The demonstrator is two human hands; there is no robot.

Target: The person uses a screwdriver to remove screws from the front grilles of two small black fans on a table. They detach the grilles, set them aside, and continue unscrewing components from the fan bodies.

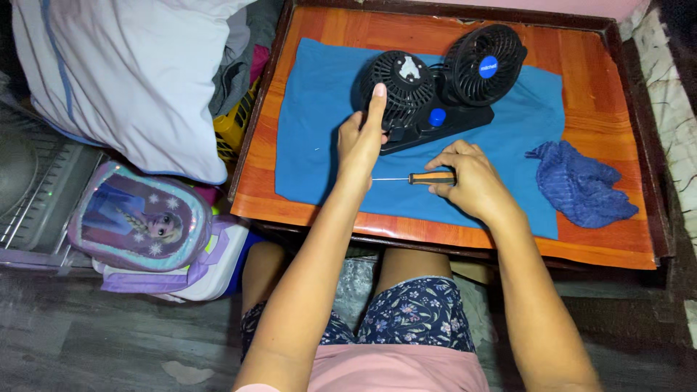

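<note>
Nearest to the camera are the person's knees in flowered dark shorts (406, 312) and a pink shirt hem, so the person sits low in front of the worktop (617, 239), a small orange wooden table with a raised dark rim.

A blue cloth (319, 152) is spread over the worktop, probably to protect the surface and to stop small parts from rolling away. On it stands a black double fan (435, 87), two round cages on one base. The left hand (359, 141) steadies the nearer cage, its grip loosely around the edge with the index finger stretched up along the grille. The right hand (468, 178) has its grip closed on a screwdriver (421, 178) with an orange and black handle; the thin shaft lies almost flat and points left, toward the left wrist, just in front of the fan base.

Labels: a round blue badge sits in the centre of the far cage, a white patch on the near one, and a blue knob (437, 117) on the base between them.

A crumpled blue rag (581, 185) lies to the right. On the floor to the left rest a child's backpack (138, 218) with a cartoon picture and a white pillow (131, 80).
</note>
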